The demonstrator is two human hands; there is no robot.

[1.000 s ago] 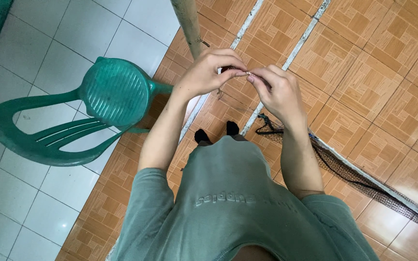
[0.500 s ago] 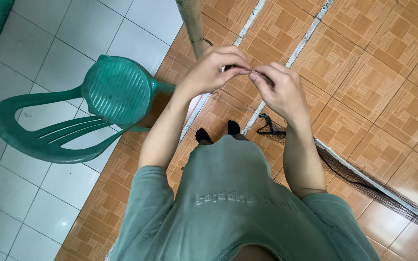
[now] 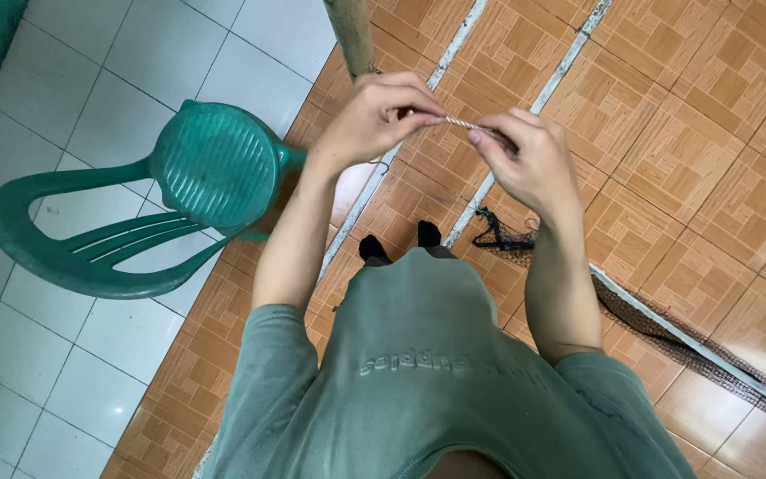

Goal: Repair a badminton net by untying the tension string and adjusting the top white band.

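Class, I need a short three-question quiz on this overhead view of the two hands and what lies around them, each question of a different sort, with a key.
1. True or false: the left hand and right hand both pinch a pale twisted cord.
2. What stands on the floor left of the person? A) a green plastic chair B) a metal bucket C) a wooden stool
3. Fill in: dark ____ lies on the orange tiles at the right.

Key: 1 true; 2 A; 3 netting.
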